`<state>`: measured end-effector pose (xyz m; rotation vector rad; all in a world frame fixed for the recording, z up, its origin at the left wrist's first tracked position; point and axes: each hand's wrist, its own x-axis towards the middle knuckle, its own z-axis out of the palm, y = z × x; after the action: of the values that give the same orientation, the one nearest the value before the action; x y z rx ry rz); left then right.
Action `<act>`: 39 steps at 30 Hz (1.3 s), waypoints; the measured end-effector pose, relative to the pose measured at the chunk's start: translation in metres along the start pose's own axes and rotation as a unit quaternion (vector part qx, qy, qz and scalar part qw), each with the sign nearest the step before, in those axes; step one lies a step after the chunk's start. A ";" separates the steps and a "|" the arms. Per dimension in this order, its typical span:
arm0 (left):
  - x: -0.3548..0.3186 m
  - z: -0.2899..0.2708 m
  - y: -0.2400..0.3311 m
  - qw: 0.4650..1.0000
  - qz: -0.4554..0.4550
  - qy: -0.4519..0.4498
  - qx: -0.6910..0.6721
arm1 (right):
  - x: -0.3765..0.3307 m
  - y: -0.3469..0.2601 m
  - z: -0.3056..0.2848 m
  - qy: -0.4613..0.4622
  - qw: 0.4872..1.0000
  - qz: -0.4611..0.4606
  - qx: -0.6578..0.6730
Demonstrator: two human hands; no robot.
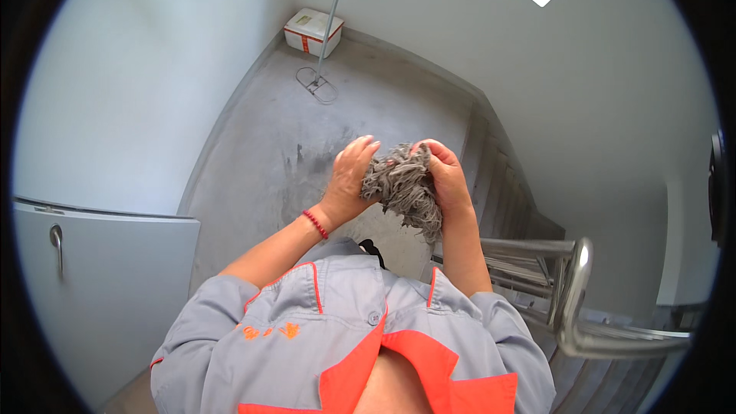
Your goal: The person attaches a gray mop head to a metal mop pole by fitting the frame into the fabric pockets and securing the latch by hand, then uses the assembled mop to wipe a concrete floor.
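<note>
Between my two hands hangs a grey, stringy mop head (405, 190), bunched up in front of my chest above the floor. My left hand (351, 175) presses against its left side, thumb beneath and fingers on top. My right hand (445, 171) pinches the upper right edge, and loose strands dangle below it. Farther off, a bare wire mop frame (317, 86) lies flat on the floor. Its long pale handle (333, 11) rises from it and leaves the top of the picture.
A white box with red tape (314, 29) sits in the far corner. Stairs (498, 184) descend on the right, beside a shiny metal handrail (575, 299). A grey door with a handle (103, 291) stands at left. Dark wet marks (303, 172) streak the grey floor.
</note>
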<state>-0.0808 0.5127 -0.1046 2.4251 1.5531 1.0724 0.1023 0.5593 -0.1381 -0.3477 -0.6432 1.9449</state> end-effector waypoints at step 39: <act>0.059 -0.060 -0.067 0.831 -0.436 0.107 -0.329 | 0.037 -0.033 0.040 0.074 0.995 0.002 -0.066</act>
<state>-0.1529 0.5756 -0.0562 0.9849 1.6616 1.3382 0.0903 0.5923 -0.0851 -0.5697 -0.6746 1.8649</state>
